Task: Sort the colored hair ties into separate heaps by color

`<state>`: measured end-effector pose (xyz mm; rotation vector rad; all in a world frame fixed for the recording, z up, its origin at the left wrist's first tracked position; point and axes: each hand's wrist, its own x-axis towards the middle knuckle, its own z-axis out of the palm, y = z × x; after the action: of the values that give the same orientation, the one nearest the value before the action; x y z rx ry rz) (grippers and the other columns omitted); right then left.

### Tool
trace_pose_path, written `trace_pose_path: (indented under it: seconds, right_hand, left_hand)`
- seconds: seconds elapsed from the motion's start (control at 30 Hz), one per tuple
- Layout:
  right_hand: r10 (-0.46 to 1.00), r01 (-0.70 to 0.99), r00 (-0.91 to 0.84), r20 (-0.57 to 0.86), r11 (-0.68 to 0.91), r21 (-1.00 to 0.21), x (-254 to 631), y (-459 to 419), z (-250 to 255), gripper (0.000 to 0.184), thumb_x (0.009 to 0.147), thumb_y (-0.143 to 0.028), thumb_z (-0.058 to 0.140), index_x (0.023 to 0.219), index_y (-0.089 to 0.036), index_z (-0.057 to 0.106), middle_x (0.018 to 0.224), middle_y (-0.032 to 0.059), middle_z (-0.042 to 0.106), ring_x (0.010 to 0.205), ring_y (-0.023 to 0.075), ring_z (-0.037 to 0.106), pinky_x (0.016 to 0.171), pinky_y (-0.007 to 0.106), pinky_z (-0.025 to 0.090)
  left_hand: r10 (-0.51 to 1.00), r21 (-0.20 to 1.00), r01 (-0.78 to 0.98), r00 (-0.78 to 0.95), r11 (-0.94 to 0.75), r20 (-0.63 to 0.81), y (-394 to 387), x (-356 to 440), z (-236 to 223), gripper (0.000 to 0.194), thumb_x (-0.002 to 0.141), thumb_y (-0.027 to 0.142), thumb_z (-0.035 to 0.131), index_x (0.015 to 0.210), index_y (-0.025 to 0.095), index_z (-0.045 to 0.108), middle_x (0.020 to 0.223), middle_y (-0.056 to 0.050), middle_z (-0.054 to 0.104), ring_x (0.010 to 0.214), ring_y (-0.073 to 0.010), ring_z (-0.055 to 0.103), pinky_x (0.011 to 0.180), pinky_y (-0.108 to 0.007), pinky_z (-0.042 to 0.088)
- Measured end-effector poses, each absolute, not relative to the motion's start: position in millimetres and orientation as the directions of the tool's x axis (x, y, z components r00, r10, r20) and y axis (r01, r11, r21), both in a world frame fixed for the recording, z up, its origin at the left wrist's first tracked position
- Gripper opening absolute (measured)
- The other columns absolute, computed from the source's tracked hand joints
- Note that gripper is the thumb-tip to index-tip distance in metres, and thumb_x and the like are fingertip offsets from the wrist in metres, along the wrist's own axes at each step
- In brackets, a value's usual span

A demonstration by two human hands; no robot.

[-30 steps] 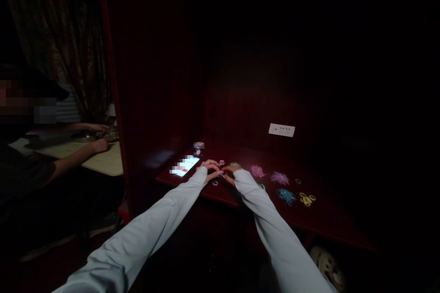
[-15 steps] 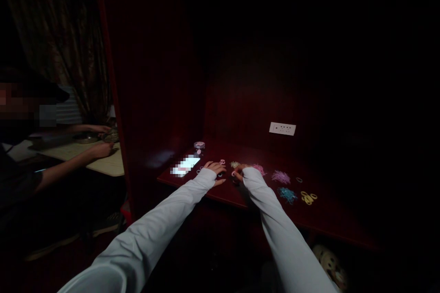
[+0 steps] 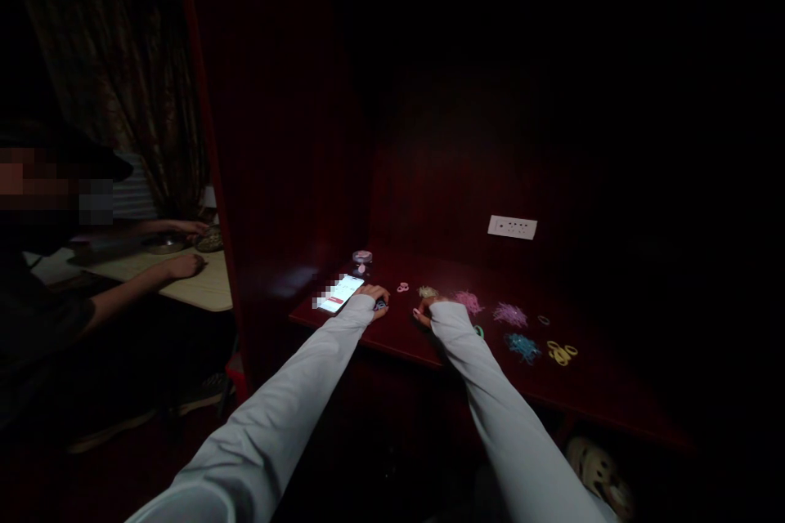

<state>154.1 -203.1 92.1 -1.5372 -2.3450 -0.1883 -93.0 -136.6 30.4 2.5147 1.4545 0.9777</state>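
Both my arms reach out in pale sleeves to a dark red desk (image 3: 589, 392). My left hand (image 3: 375, 295) rests on the desk beside a lit phone (image 3: 339, 292), its fingers over a small ring; whether it grips it is too dark to tell. My right hand (image 3: 424, 310) lies curled on the desk, close to a pale yellowish clump (image 3: 428, 292) of bands. Two pink rings (image 3: 402, 287) sit between the hands, a little farther back. Small piles of elastic bands lie to the right: pink (image 3: 468, 300), lilac (image 3: 510, 314), blue (image 3: 522, 346) and yellow rings (image 3: 561, 353).
A small round jar (image 3: 361, 258) stands behind the phone. A white socket plate (image 3: 512, 226) sits on the back wall. A dark red partition (image 3: 214, 180) closes the left side. Beyond it another person's hands (image 3: 184, 264) work at a pale table. A light shoe (image 3: 598, 470) lies under the desk.
My hands were together at the desk's middle; they have parted. The left hand slid left toward the phone, and the right hand stayed near the yellowish clump.
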Motion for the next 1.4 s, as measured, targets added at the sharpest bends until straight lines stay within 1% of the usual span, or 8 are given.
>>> trace_pose_path:
  seconds: [0.17, 0.27, 0.7, 0.9, 1.07, 1.13, 1.27, 1.4]
  right_hand:
    - [0.858, 0.913, -0.403, 0.318, 0.399, 0.084, 126, -206, 91, 0.032, 0.103, -0.040, 0.055, 0.105, -0.019, 0.079, 0.105, 0.0155, 0.080, 0.101, 0.0267, 0.069, 0.085, 0.035, 0.046]
    - [0.842, 0.895, -0.446, 0.304, 0.423, 0.141, 109, -204, 88, 0.031, 0.104, -0.033, 0.052, 0.110, -0.015, 0.077, 0.115, 0.0212, 0.078, 0.115, 0.0324, 0.065, 0.095, 0.042, 0.045]
    - [0.876, 0.898, -0.438, 0.203, 0.418, 0.135, 110, -215, 92, 0.034, 0.095, -0.014, 0.056, 0.124, -0.016, 0.075, 0.136, 0.0179, 0.073, 0.131, 0.0319, 0.060, 0.108, 0.043, 0.040]
    - [0.862, 0.913, -0.407, 0.302, 0.399, 0.089, 124, -226, 106, 0.029, 0.096, -0.026, 0.061, 0.118, -0.017, 0.077, 0.129, 0.0192, 0.074, 0.128, 0.0330, 0.061, 0.106, 0.043, 0.041]
    - [0.906, 0.923, -0.343, 0.247, 0.374, -0.092, 148, -232, 131, 0.029, 0.101, -0.037, 0.057, 0.114, -0.025, 0.080, 0.113, 0.0078, 0.081, 0.103, 0.0223, 0.071, 0.083, 0.029, 0.045]
    - [0.913, 0.930, -0.320, 0.255, 0.353, -0.098, 164, -229, 132, 0.031, 0.102, -0.037, 0.055, 0.113, -0.025, 0.081, 0.108, 0.0070, 0.082, 0.098, 0.0207, 0.072, 0.078, 0.027, 0.045]
    - [0.910, 0.955, -0.252, 0.331, 0.289, -0.069, 198, -216, 118, 0.032, 0.100, -0.036, 0.054, 0.104, -0.023, 0.084, 0.098, 0.0081, 0.082, 0.090, 0.0206, 0.073, 0.074, 0.027, 0.045]
    - [0.896, 0.958, -0.209, 0.391, 0.267, -0.100, 216, -206, 106, 0.034, 0.099, -0.035, 0.052, 0.104, -0.023, 0.084, 0.081, 0.0055, 0.079, 0.075, 0.0191, 0.069, 0.066, 0.027, 0.043]
  left_hand:
    - [0.864, 0.432, 0.782, 0.257, -0.449, 0.434, -141, -86, 35, 0.028, 0.077, 0.018, 0.076, 0.104, 0.025, 0.075, 0.122, -0.005, 0.076, 0.117, -0.0294, 0.067, 0.110, -0.043, 0.050]
    - [0.876, 0.423, 0.794, 0.267, -0.436, 0.402, -139, -84, 33, 0.026, 0.080, 0.021, 0.076, 0.106, 0.024, 0.075, 0.123, -0.006, 0.075, 0.117, -0.0292, 0.068, 0.110, -0.043, 0.051]
    - [0.872, 0.504, 0.733, 0.256, -0.457, 0.418, -130, -95, 30, 0.022, 0.077, 0.017, 0.077, 0.098, 0.023, 0.077, 0.112, -0.005, 0.077, 0.110, -0.0264, 0.070, 0.105, -0.040, 0.055]
    - [0.859, 0.525, 0.714, 0.216, -0.463, 0.464, -125, -97, 26, 0.018, 0.081, 0.018, 0.073, 0.097, 0.024, 0.077, 0.107, -0.006, 0.080, 0.108, -0.0249, 0.073, 0.103, -0.039, 0.057]
    - [0.846, 0.642, 0.602, 0.108, -0.474, 0.523, -116, -100, 24, 0.021, 0.080, 0.005, 0.058, 0.085, 0.020, 0.071, 0.108, -0.007, 0.082, 0.108, -0.0212, 0.075, 0.104, -0.038, 0.058]
    - [0.841, 0.670, 0.558, 0.099, -0.490, 0.532, -116, -102, 26, 0.020, 0.079, 0.004, 0.055, 0.079, 0.020, 0.068, 0.110, -0.007, 0.082, 0.108, -0.0201, 0.076, 0.105, -0.038, 0.057]
    - [0.842, 0.600, 0.653, 0.113, -0.463, 0.527, -119, -104, 31, 0.017, 0.078, 0.008, 0.062, 0.067, 0.021, 0.064, 0.109, -0.005, 0.083, 0.111, -0.0229, 0.074, 0.111, -0.042, 0.052]
    - [0.852, 0.494, 0.764, 0.138, -0.416, 0.505, -122, -101, 31, 0.010, 0.072, 0.014, 0.073, 0.067, 0.022, 0.069, 0.102, -0.002, 0.082, 0.108, -0.0241, 0.073, 0.107, -0.041, 0.052]
